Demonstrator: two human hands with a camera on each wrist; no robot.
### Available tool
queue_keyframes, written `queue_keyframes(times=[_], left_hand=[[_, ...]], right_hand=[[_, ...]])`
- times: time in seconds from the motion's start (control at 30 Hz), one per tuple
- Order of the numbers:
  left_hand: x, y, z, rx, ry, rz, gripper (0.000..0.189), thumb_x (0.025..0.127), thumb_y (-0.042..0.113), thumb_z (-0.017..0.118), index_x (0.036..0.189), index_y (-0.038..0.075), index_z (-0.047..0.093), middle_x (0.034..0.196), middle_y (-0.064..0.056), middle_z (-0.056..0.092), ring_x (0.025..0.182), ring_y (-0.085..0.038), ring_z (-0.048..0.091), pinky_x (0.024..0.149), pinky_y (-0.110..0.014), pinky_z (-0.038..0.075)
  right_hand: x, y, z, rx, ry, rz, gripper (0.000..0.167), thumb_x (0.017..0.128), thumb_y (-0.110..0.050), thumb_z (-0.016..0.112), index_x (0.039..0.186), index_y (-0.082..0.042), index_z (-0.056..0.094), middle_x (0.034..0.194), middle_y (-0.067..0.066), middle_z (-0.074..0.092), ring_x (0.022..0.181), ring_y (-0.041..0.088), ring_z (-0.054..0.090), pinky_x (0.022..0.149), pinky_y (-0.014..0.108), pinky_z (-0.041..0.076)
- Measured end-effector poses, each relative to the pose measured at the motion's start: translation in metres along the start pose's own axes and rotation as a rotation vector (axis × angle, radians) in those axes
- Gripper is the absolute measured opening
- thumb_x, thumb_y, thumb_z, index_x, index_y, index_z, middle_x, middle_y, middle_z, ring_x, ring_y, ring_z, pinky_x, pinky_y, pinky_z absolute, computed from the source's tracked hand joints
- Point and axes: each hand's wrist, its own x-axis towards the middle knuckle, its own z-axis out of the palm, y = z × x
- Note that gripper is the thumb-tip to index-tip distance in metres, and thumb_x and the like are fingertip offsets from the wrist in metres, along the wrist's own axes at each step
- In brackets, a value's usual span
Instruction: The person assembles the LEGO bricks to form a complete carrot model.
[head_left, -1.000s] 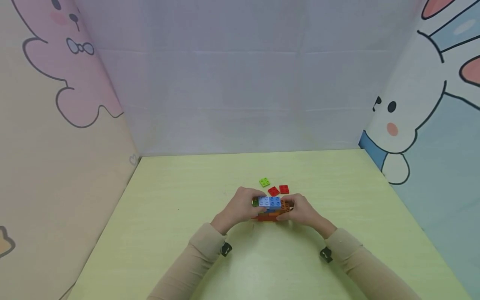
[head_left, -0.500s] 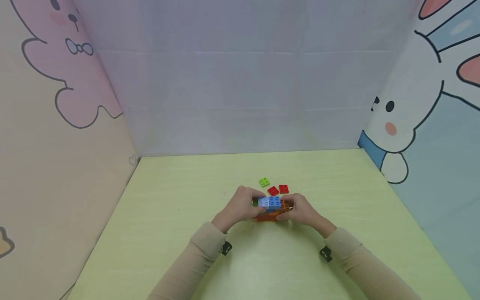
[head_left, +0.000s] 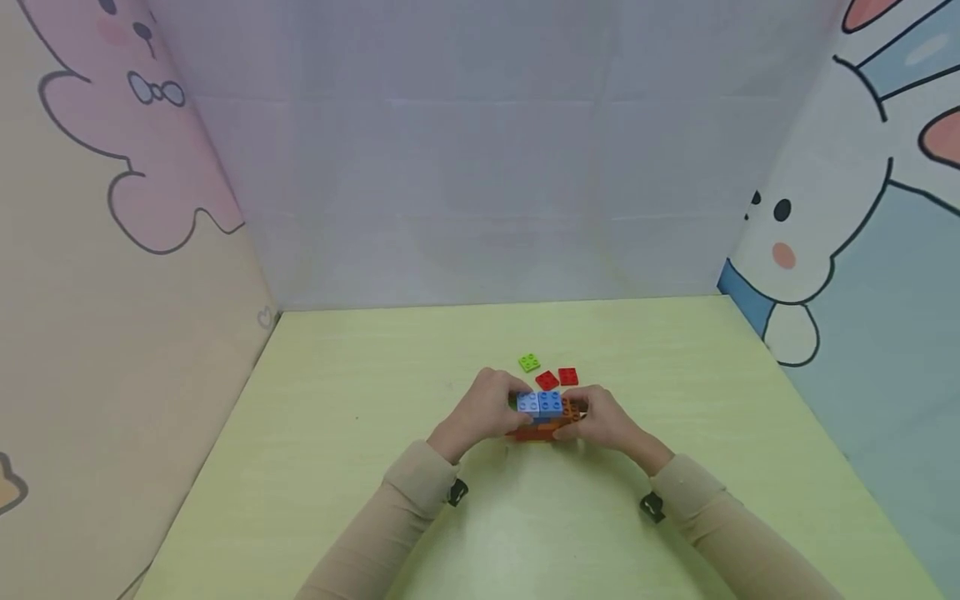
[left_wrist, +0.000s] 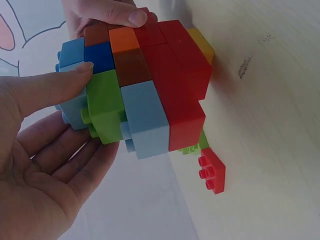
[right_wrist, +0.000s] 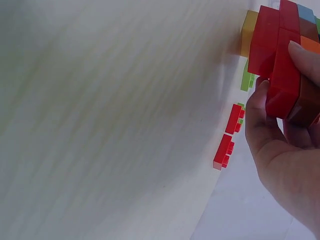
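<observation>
The brick stack (head_left: pixel 550 407) is coloured red, brown, orange, yellow, green and blue, with red bricks (head_left: pixel 568 377), in head view, at its twelve and one o'clock, a lime brick (head_left: pixel 529 362) at eleven, a pink printed animal (head_left: pixel 153 179) at ten and a white rabbit (head_left: pixel 813 200) at two

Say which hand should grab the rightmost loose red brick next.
Probably the right hand: it is nearer the red brick, while the left hand could steady the build. Both hands grip the build now.

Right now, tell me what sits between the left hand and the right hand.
The head view shows the block stack, with light blue blocks on top, between the left hand and the right hand; both grip it.
</observation>
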Motion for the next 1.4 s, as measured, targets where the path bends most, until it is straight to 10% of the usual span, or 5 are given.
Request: queue_keyframes(times=[0.27, 1.4], left_hand=[[0.006, 0.006, -0.001, 0.038, -0.017, -0.030, 0.022, 0.072, 0.017, 0.083, 0.092, 0.009, 0.076, 0.084, 0.005, 0.064, 0.079, -0.011, 0.052, 0.063, -0.019, 0.045], [-0.030, -0.054, 0.051, -0.268, 0.099, -0.161, 0.045, 0.071, 0.020, 0.086, 0.110, 0.006, 0.070, 0.097, 0.001, 0.063, 0.086, -0.014, 0.058, 0.074, -0.028, 0.049]], right_hand=[[0.000, 0.002, -0.003, 0.000, 0.004, -0.026, 0.035, 0.072, -0.013, 0.085, 0.104, -0.009, 0.070, 0.098, -0.001, 0.065, 0.088, 0.019, 0.058, 0.080, 0.036, 0.048], [-0.003, -0.001, 0.003, -0.073, -0.030, 0.033, 0.042, 0.070, -0.014, 0.086, 0.109, -0.009, 0.069, 0.103, -0.001, 0.064, 0.093, 0.019, 0.057, 0.083, 0.037, 0.049]])
